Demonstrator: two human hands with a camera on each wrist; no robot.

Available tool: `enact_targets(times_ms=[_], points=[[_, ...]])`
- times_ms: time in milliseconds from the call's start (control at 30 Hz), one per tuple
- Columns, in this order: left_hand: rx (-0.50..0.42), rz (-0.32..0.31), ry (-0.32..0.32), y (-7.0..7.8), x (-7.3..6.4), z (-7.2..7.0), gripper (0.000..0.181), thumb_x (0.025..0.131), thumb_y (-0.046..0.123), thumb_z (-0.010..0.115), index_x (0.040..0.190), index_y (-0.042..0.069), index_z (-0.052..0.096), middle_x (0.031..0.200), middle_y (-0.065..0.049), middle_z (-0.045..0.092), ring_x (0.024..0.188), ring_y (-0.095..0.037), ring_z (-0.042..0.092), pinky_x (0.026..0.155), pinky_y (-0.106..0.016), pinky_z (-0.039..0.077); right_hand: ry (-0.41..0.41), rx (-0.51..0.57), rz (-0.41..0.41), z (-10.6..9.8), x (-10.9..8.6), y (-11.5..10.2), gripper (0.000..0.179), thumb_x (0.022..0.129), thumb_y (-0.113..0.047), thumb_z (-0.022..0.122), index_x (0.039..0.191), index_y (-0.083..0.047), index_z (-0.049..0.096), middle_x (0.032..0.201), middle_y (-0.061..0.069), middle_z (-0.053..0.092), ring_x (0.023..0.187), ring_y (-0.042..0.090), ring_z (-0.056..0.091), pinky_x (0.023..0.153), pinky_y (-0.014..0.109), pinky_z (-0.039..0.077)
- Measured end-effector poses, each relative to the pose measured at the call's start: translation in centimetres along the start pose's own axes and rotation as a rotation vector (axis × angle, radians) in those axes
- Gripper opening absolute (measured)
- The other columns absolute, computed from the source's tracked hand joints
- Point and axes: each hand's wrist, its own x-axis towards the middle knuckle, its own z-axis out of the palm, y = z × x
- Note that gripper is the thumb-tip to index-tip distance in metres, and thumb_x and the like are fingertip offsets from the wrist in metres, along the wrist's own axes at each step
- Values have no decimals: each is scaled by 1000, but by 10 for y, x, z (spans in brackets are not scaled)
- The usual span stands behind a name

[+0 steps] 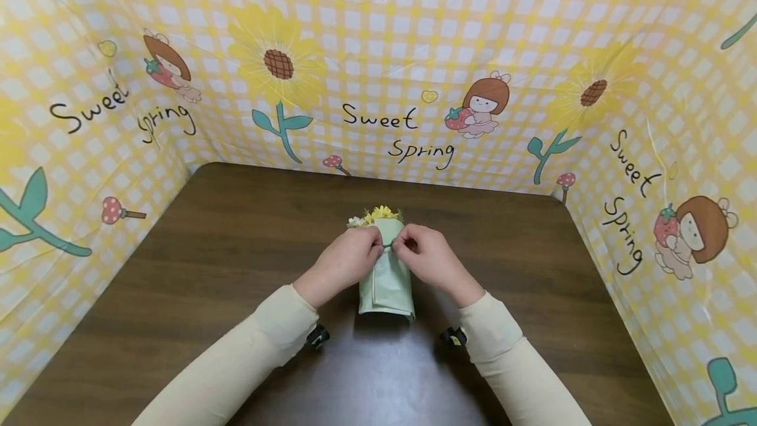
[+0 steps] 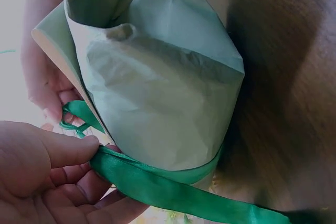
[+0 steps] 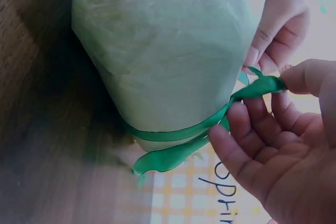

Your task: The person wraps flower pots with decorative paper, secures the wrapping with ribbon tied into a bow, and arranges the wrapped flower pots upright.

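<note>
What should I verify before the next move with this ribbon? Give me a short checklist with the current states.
1. Left hand has the ribbon: ok, it pinches it.
2. Right hand has the ribbon: ok, it pinches it too.
3. Ribbon passes around the paper: ok, both wrist views show it running across.
4. Ribbon flat throughout: not ok, it is bunched near the right hand.
5. Flowers clear of the ribbon: ok, in the head view they show beyond it, at the far end of the paper.
6. Ribbon tight enough: cannot tell, the pictures do not show its tension.
</note>
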Motion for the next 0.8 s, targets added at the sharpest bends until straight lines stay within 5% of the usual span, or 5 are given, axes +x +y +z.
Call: enact_targets(times_ms=[400,800], points=[[-82,68,29,-13,-1,1,9,99,14,68,90,15,70,83,5,65,75,-12,57,70,-30,50,-1,160,54,-2,-4,10,3,99,-18,69,100,-16,70,90,-3,67,79,15,58,71,29,50],[-139,107,80,-23,-12,6,5,98,11,69,94,15,71,92,3,68,81,-12,58,73,-31,51,26,234,-55,4,-12,11,10,97,-12,72,105,-16,69,94,-4,67,88,13,65,83,32,56]])
